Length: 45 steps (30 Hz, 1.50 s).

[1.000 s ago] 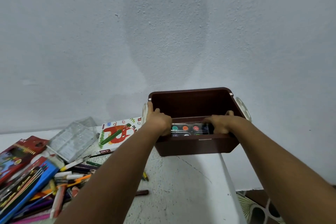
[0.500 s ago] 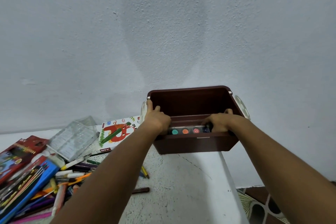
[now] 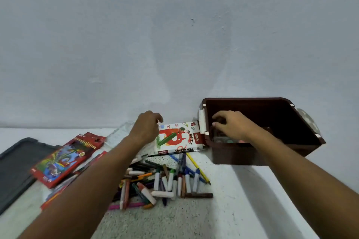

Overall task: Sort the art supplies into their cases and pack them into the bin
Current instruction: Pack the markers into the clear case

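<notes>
A: Head view: how far along?

B: Barely, I'd judge. One paint case (image 3: 225, 139) lies in the brown plastic bin (image 3: 262, 153); right hand (image 3: 233, 125) rests on it, grip unclear.

A: And what's left?

B: Loose round markers and pencils (image 3: 165, 182) heaped on the speckled table (image 3: 155, 219). Left hand (image 3: 146, 128), loosely curled and empty, hovers at the glossy oil pastels box (image 3: 178, 137).

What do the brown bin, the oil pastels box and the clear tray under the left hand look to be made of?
Brown open-topped bin: likely moulded plastic, going by its smooth, slightly glossy walls, rounded corners and white clip latch.
White oil pastels box: printed cardboard with a slight sheen and crisp folded edges.
Clear ridged tray: apparently thin transparent plastic; mostly hidden by the left hand.
</notes>
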Available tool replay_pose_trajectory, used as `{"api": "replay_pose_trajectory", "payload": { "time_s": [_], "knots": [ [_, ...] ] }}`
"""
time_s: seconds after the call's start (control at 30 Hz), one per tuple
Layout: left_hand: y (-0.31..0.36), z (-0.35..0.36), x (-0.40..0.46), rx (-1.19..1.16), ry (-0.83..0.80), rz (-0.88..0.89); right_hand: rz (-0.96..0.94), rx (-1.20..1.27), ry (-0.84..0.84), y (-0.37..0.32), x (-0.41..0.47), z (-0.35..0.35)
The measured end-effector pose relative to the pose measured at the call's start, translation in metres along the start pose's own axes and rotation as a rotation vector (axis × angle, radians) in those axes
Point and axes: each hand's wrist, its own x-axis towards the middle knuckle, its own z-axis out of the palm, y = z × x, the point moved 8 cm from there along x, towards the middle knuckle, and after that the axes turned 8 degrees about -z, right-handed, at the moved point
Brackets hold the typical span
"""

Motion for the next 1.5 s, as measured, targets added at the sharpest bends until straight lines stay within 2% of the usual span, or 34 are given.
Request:
{"api": "replay_pose_trajectory", "payload": {
  "time_s": [0.17, 0.3, 0.43, 0.63, 0.73, 0.8, 0.83, 0.97, 1.07, 1.27, 1.4, 1.5],
  "knots": [
    [-0.086, 0.015, -0.020, 0.145, -0.277, -0.027, 0.101, 0.025, 0.161, -0.040, 0.002, 0.015],
    [-0.107, 0.032, -0.031, 0.158, -0.338, 0.034, 0.126, -0.122, 0.216, -0.063, -0.006, 0.023],
    [-0.105, 0.045, -0.037, 0.116, -0.304, 0.074, 0.126, -0.200, 0.271, -0.082, -0.013, 0.025],
    [-0.099, 0.041, -0.042, 0.012, -0.193, 0.150, 0.141, -0.273, 0.237, -0.094, -0.019, 0.035],
    [-0.095, 0.030, -0.049, -0.056, -0.088, 0.228, -0.053, -0.354, 0.402, -0.121, -0.032, 0.034],
    [-0.093, 0.021, -0.058, -0.135, -0.014, 0.285, -0.183, -0.154, 0.480, -0.139, -0.045, 0.043],
    [-0.092, 0.017, -0.064, -0.168, 0.023, 0.321, -0.178, 0.001, 0.448, -0.143, -0.049, 0.052],
    [-0.085, 0.010, -0.087, -0.214, 0.092, 0.447, 0.125, 0.662, 0.178, -0.137, -0.054, 0.110],
    [-0.077, 0.006, -0.106, -0.202, 0.138, 0.545, 0.285, 1.060, 0.148, -0.142, -0.056, 0.140],
    [-0.079, -0.003, -0.141, -0.212, 0.118, 0.656, 0.283, 1.122, 0.286, -0.148, -0.067, 0.153],
    [-0.130, -0.016, -0.159, -0.261, 0.245, 0.436, 0.183, 0.929, 0.203, -0.147, -0.095, 0.152],
    [-0.159, -0.008, -0.181, -0.281, 0.221, 0.392, 0.121, 0.865, 0.179, -0.147, -0.121, 0.159]
  ]
}}
